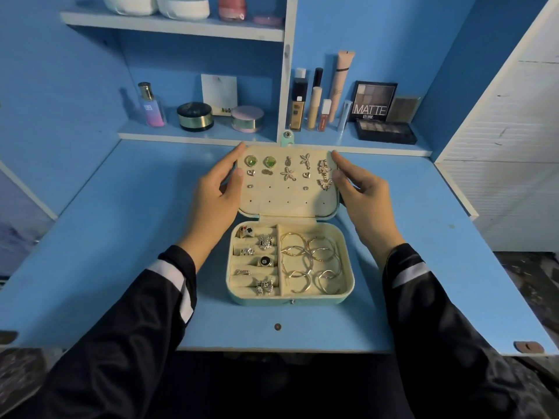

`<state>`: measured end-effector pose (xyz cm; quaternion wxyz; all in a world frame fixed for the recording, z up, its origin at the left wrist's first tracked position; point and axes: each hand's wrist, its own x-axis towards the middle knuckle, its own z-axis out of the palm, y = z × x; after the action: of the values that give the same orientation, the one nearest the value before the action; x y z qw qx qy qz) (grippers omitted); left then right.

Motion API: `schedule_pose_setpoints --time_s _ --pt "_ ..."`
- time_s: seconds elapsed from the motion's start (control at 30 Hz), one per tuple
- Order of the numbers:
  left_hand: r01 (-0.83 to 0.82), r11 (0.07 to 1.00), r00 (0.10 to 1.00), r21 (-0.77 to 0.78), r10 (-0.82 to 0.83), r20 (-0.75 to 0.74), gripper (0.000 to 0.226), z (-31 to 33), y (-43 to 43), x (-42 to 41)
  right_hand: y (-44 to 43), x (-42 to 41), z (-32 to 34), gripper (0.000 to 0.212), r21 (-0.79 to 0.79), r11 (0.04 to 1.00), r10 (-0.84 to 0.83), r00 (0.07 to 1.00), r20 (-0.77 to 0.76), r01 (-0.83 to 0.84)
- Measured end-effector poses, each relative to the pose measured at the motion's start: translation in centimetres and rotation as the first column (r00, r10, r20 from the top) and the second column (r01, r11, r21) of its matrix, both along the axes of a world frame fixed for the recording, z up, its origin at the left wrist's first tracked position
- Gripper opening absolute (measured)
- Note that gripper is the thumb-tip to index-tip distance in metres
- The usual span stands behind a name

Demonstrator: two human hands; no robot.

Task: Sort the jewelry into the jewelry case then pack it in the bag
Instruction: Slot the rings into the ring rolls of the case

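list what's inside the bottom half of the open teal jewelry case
Cream ring rolls on the left hold six ornate rings. The right compartment holds thin gold and silver hoops, overlapping, so their count and whatever lies beneath them cannot be seen.

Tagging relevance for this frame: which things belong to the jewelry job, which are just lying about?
Job: jewelry case, earrings, rings, hoops, left hand and right hand holding its lid.
Lying about: perfume bottle, powder jars, makeup tubes, MATTE palette.
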<state>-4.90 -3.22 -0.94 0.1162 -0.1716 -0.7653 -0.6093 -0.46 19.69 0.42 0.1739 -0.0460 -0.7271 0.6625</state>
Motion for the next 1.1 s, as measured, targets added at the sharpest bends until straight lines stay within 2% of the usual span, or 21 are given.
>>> schedule_pose_setpoints --time_s 0.2,0.6,0.8,1.1 --pt "-0.018 0.99 1.0 0.14 0.018 -0.002 0.035 1.0 0.4 -1.4 -0.1 -0.9 1.3 0.032 -0.057 0.998 -0.01 0.999 -0.04 0.008" --pt "-0.105 0.925 0.983 0.366 0.042 0.176 0.023 2.5 1.5 -5.0 -0.8 -4.2 2.4 0.033 -0.145 0.989 -0.036 0.999 -0.039 0.03" --pt "-0.108 0.902 0.977 0.418 0.018 0.214 0.02 2.7 1.6 -5.0 -1.3 -4.4 2.2 0.033 -0.235 0.971 -0.062 0.998 -0.029 0.053" --pt "-0.036 0.925 0.992 0.378 -0.013 0.127 0.022 2.7 0.6 -3.4 -1.6 -2.7 2.9 0.035 -0.254 0.967 -0.051 0.994 -0.096 0.025"
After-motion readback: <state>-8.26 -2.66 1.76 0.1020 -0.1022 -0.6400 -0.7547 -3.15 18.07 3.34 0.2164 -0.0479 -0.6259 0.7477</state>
